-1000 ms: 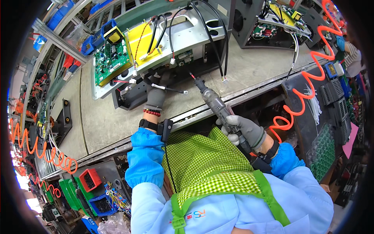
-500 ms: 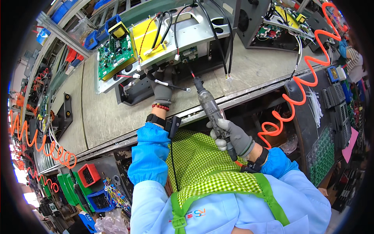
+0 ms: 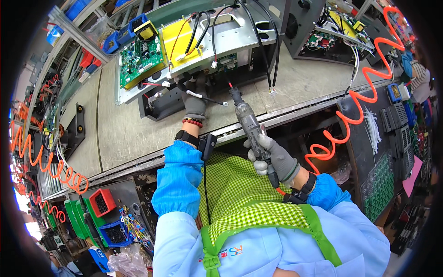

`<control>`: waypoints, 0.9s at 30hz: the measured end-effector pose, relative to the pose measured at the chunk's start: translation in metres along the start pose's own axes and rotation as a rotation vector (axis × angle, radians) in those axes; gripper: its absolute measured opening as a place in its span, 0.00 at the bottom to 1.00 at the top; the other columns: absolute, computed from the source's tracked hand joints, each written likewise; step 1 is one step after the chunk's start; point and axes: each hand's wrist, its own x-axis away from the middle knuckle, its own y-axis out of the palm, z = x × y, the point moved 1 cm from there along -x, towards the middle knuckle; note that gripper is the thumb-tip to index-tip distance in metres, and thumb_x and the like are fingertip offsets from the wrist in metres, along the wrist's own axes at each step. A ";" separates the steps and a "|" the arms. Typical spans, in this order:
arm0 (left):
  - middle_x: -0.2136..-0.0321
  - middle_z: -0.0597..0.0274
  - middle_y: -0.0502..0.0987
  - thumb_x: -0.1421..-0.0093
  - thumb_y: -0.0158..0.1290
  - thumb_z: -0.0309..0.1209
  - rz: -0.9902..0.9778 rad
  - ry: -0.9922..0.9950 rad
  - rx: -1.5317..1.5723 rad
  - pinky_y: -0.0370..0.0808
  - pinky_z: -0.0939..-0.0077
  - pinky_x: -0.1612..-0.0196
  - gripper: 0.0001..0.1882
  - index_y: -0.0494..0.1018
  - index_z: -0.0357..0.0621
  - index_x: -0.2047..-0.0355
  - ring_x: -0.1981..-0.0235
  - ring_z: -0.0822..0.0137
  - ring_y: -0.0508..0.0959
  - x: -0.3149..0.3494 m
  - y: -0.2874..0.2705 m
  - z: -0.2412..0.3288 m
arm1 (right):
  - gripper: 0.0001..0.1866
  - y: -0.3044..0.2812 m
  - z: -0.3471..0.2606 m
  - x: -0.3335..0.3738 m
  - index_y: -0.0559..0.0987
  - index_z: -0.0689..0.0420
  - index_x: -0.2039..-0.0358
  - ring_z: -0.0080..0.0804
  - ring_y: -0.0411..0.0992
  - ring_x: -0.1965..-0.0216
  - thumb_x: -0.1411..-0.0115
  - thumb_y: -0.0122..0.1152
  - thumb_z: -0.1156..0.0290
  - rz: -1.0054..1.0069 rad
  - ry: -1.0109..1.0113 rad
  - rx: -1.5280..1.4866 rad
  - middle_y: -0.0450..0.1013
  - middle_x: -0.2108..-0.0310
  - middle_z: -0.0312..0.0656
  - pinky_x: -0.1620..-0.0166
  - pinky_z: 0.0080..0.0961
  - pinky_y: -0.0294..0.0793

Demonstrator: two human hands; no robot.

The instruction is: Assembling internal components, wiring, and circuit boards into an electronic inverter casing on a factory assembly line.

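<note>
My right hand (image 3: 278, 160), in a grey glove, is wrapped round a dark electric or air screwdriver (image 3: 249, 122). Its thin bit, red near the holder, points away from me into an opened metal housing (image 3: 173, 105); the tip's contact is hard to make out. My left hand (image 3: 195, 102), gloved too, reaches into the housing's near side, its fingers hidden in shadow and behind cables. Over it lies a silver metal panel (image 3: 226, 38) carrying a green circuit board (image 3: 138, 64) and a yellow sheet (image 3: 177, 39). Loose black cables with white connectors (image 3: 272, 92) hang around both hands.
A second opened housing (image 3: 295, 41) stands at the far right. Coiled orange hoses (image 3: 357, 104) hang on both sides. A black bracket (image 3: 77, 129) lies left on the metal workbench (image 3: 113, 152). Below are a red bin (image 3: 102, 202) and a blue bin (image 3: 115, 234) of small parts.
The whole view has shifted slightly. My right hand still holds the screwdriver towards the housing, and my left hand stays inside it.
</note>
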 end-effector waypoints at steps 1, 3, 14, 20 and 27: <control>0.69 0.64 0.79 0.38 0.57 0.34 -0.037 0.100 -0.006 0.70 0.77 0.73 0.14 0.74 0.39 0.56 0.73 0.71 0.75 0.003 0.002 0.005 | 0.26 -0.001 0.000 0.000 0.70 0.56 0.53 0.16 0.60 0.82 0.35 0.49 0.45 0.017 -0.004 0.005 0.67 0.73 0.33 0.79 0.16 0.61; 0.70 0.64 0.79 0.38 0.58 0.35 -0.007 0.116 -0.059 0.70 0.75 0.73 0.13 0.75 0.39 0.59 0.73 0.71 0.75 0.006 0.005 0.010 | 0.26 -0.002 0.000 -0.001 0.70 0.56 0.53 0.16 0.60 0.82 0.36 0.50 0.45 -0.012 0.003 0.009 0.67 0.73 0.33 0.79 0.16 0.61; 0.63 0.46 0.77 0.46 0.58 0.37 -0.111 0.280 -1.009 0.73 0.55 0.55 0.20 0.73 0.39 0.56 0.60 0.45 0.76 0.114 -0.037 0.088 | 0.33 -0.034 0.019 0.055 0.69 0.57 0.48 0.17 0.59 0.84 0.46 0.61 0.47 -0.073 -0.044 0.222 0.68 0.70 0.34 0.83 0.16 0.56; 0.62 0.46 0.79 0.43 0.57 0.39 -0.025 0.054 -1.352 0.76 0.61 0.56 0.20 0.75 0.40 0.55 0.62 0.49 0.80 0.207 -0.194 0.191 | 0.36 -0.066 0.020 0.069 0.67 0.62 0.48 0.22 0.63 0.86 0.54 0.67 0.55 -0.128 0.094 0.266 0.69 0.72 0.38 0.85 0.19 0.63; 0.68 0.47 0.79 0.43 0.50 0.32 0.048 -0.440 -1.994 0.76 0.52 0.61 0.10 0.74 0.42 0.64 0.63 0.45 0.79 0.243 -0.345 0.219 | 0.34 -0.045 0.033 0.053 0.66 0.62 0.48 0.22 0.63 0.85 0.52 0.65 0.57 -0.165 0.119 0.336 0.68 0.73 0.38 0.84 0.19 0.64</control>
